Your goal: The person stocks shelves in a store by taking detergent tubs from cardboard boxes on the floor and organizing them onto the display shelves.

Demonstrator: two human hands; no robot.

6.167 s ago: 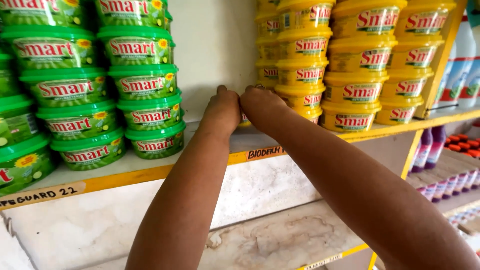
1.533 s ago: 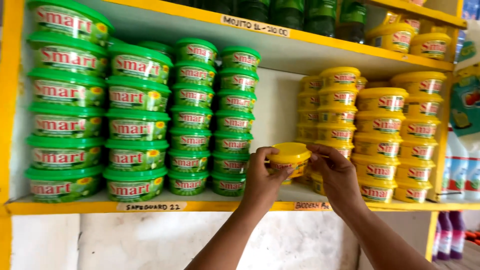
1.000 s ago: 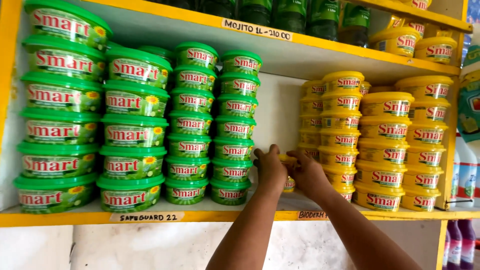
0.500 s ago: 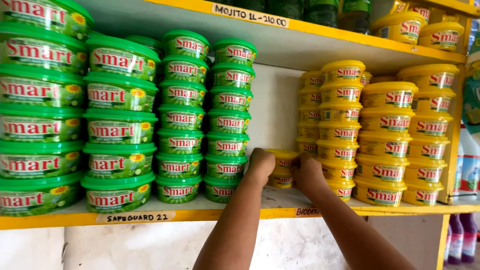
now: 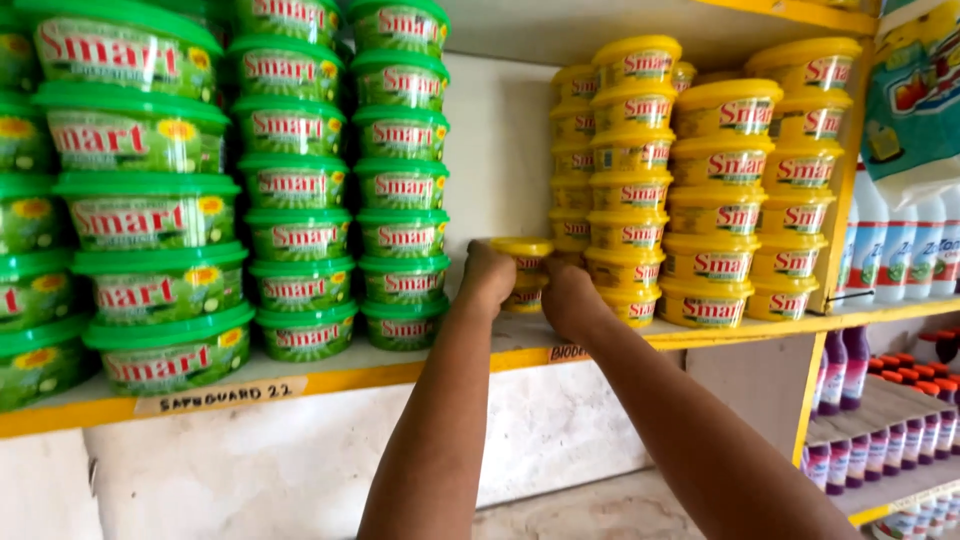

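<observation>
Small yellow tub (image 5: 522,248) with yellow lid, held at the back of the shelf (image 5: 330,375), atop another yellow tub (image 5: 524,296), in the gap between green stacks and yellow stacks. Left hand (image 5: 487,277) clasped on the tub's left side, right hand (image 5: 568,297) on its right side, just below and a little forward; fingers mostly hidden behind the knuckles, both closed on the tub. Both forearms reaching up from below the tub.

Right of the tub: yellow stacks (image 5: 700,190), several columns, touching each other, reaching up toward the shelf above. Left of the tub: green stacks (image 5: 400,180), green lids, larger green tubs (image 5: 150,215) further left and nearer the shelf edge. Behind the tub: bare pale wall. Under the tub: yellow-edged shelf with handwritten label strip (image 5: 220,396) off to the left on the front edge. Far right of the tub: white bottles (image 5: 905,250) on the same level, purple-capped bottles (image 5: 880,440) on a lower shelf.
</observation>
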